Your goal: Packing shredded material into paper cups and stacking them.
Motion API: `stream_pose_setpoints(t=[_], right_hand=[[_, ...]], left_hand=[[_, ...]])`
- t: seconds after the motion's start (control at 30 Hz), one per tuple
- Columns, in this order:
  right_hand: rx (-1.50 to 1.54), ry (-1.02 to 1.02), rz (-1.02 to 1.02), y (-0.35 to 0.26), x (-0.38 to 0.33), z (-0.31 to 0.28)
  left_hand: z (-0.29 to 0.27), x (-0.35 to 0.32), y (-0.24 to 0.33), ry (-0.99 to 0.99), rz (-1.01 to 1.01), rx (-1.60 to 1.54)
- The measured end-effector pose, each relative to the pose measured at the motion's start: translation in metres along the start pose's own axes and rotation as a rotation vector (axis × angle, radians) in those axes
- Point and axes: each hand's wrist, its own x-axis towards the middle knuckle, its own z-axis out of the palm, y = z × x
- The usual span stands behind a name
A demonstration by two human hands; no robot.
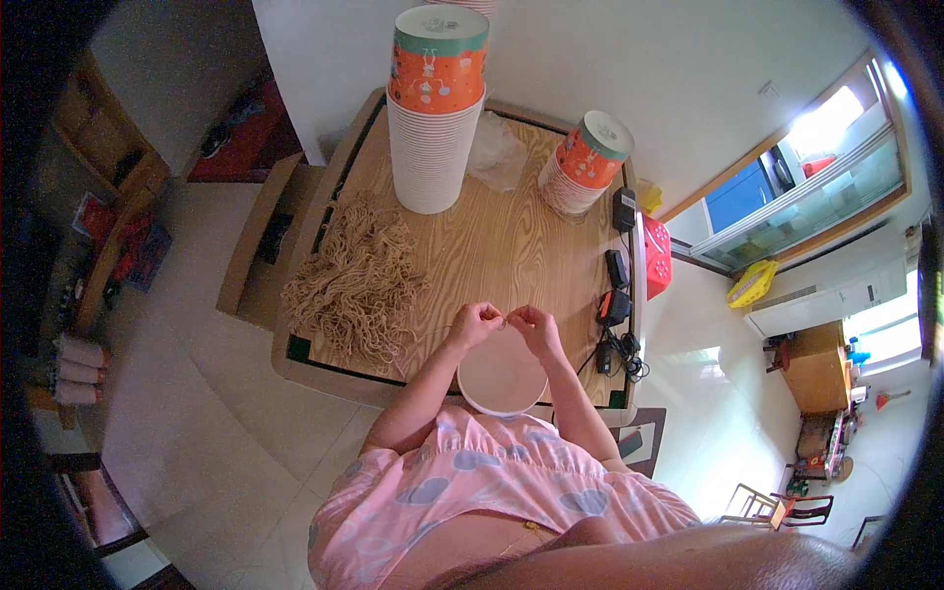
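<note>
Both of my hands meet at the far rim of a white paper bucket (503, 379), which sits at the table's near edge with its mouth up. My left hand (478, 323) is closed in a pinch, and my right hand (532, 326) pinches right beside it. Whatever is between the fingertips is too small to make out. Left of my hands lies a loose heap of brown twine pieces (359, 280). Beyond it rises a tall stack of upturned paper buckets (425, 157), the top one orange and green. A shorter stack of similar buckets (588, 162) stands farther right.
Along the right edge of the wooden table (492, 261) lie black power adapters (615, 307) and tangled cables. A crumpled clear plastic bag (499, 152) rests between the stacks. A red plastic stool (656, 258) stands beyond the right edge, and an open cardboard box (261, 246) is at the left.
</note>
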Motion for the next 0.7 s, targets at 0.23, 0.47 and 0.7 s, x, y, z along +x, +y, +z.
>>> stream_pose_setpoints(t=[0.23,0.47,0.7], right_hand=[[-0.012,-0.008,0.018,-0.004,0.0,-0.001],[0.042,-0.012,0.019,-0.002,0.001,0.0],[-0.04,-0.033,0.031,0.004,0.001,-0.003]], left_hand=[[-0.004,-0.005,0.022,-0.071,-0.037,-0.051],[-0.003,-0.002,0.013,-0.078,-0.05,-0.02],[-0.004,-0.004,0.007,-0.045,-0.062,-0.121]])
